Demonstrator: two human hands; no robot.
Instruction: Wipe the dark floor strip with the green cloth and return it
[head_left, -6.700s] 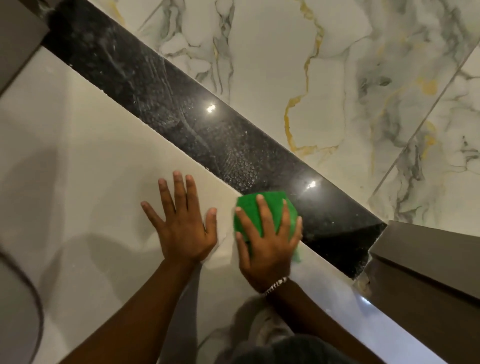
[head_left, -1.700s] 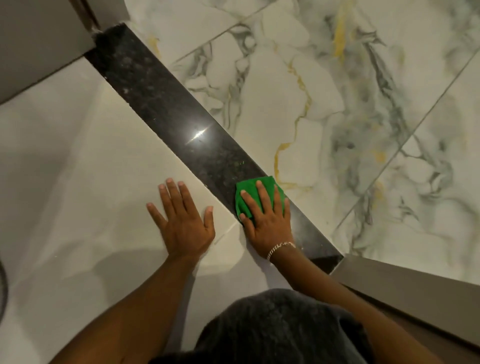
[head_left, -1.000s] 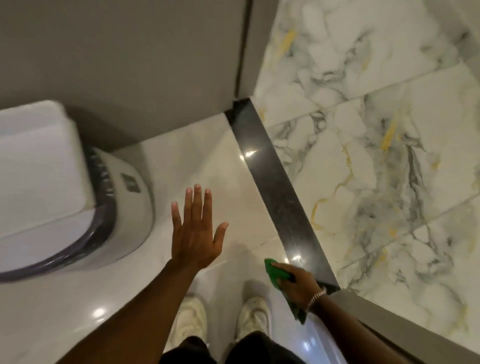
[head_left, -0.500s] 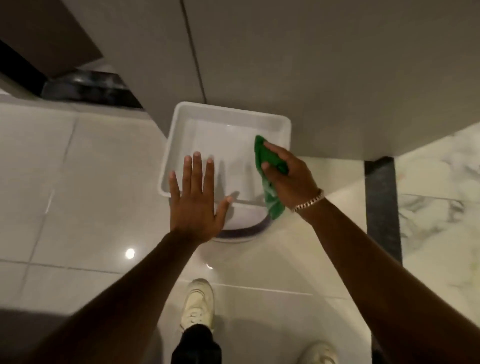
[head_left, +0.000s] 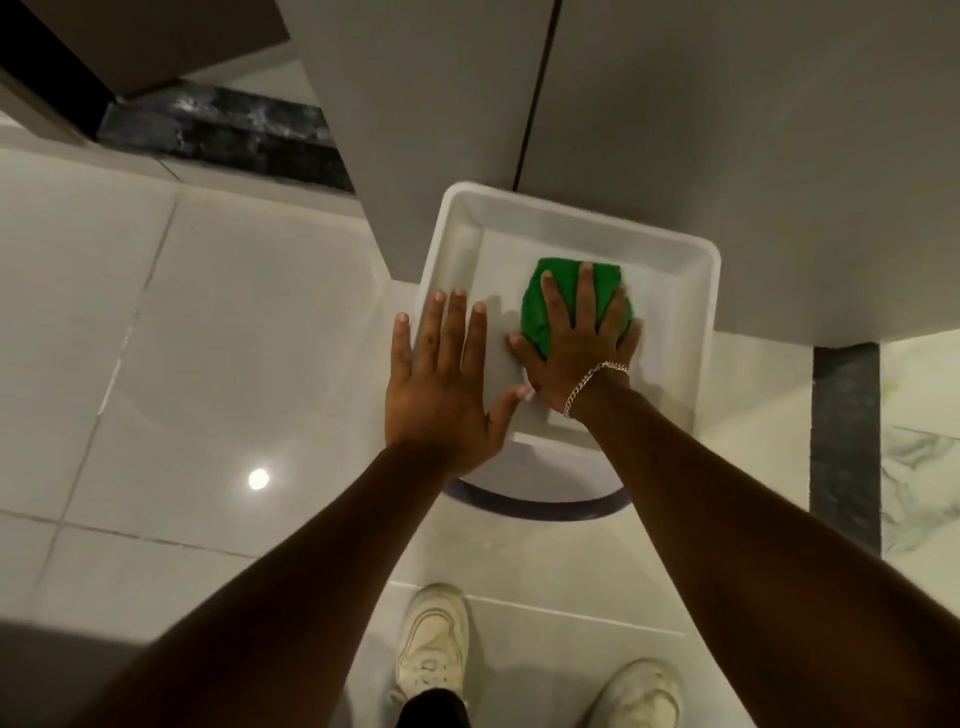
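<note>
The green cloth (head_left: 540, 306) lies bunched in the white tray (head_left: 457, 228), which rests on a round white and grey base (head_left: 540, 499). My right hand (head_left: 576, 343) presses flat on top of the cloth, fingers spread over it. My left hand (head_left: 447, 384) hovers open over the tray's left rim, fingers apart, holding nothing. The dark floor strip (head_left: 844, 447) runs along the right side, away from both hands.
A grey cabinet or partition (head_left: 675, 130) overhangs the tray's far side. Another dark strip (head_left: 223, 130) lies at the upper left by a door edge. My two white shoes (head_left: 431, 644) stand on the pale floor tiles below the tray. Marble tile shows at the far right.
My right hand carried the cloth from the dark strip to the tray and has now pressed it down inside. My left hand stayed open and moved over the tray's left rim.
</note>
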